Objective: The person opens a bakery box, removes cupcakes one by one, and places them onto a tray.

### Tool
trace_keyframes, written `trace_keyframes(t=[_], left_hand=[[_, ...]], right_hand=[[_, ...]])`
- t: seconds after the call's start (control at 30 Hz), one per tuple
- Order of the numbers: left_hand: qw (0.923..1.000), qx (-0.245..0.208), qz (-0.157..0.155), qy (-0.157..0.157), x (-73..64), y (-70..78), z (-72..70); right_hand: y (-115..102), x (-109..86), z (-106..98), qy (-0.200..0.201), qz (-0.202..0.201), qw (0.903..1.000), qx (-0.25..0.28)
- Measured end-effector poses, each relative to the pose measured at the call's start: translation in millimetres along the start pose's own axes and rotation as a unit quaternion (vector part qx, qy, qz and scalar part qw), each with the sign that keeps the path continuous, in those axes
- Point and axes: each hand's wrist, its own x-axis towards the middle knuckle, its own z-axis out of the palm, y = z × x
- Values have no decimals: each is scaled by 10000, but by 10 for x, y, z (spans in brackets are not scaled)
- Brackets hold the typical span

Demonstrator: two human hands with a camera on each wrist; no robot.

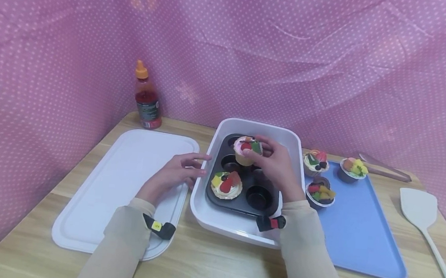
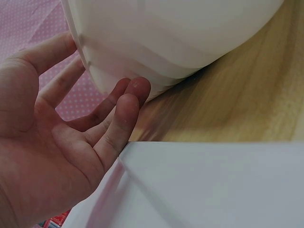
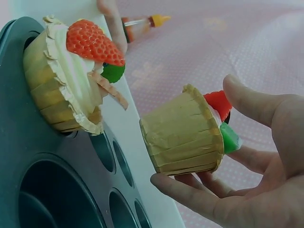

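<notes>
My right hand point(image 1: 278, 164) holds a cupcake point(image 3: 183, 133) in a tan paper wrapper, topped with red and green pieces, above a dark muffin tin point(image 1: 242, 204). In the right wrist view the thumb is by its topping and the fingers reach under the wrapper. Another cupcake point(image 1: 226, 185), with a strawberry piece on cream, sits in the tin's near left cup. The tin lies inside a white bin point(image 1: 230, 231). At the bin's left wall is my left hand point(image 2: 61, 137), fingers spread; some fingertips touch the rim and nothing is held.
A white tray point(image 1: 127, 170) lies left of the bin, partly under my left forearm. On the right, a blue tray point(image 1: 363, 233) bears several cupcakes at its far left. Beyond are tongs point(image 1: 389, 174) and a pale spatula point(image 1: 419, 209). A sauce bottle point(image 1: 147, 105) stands back left.
</notes>
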Motion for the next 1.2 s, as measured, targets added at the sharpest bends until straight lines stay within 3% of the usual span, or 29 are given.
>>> trace_keyframes(t=[0.9, 1.2], left_hand=[[10000, 7, -13, 21, 2, 14, -20], [9999, -125, 83, -42, 28, -25, -6]], right_hand=[[-53, -61, -103, -65, 24, 10000, 32], [-167, -143, -206, 138, -414, 9985, 319]])
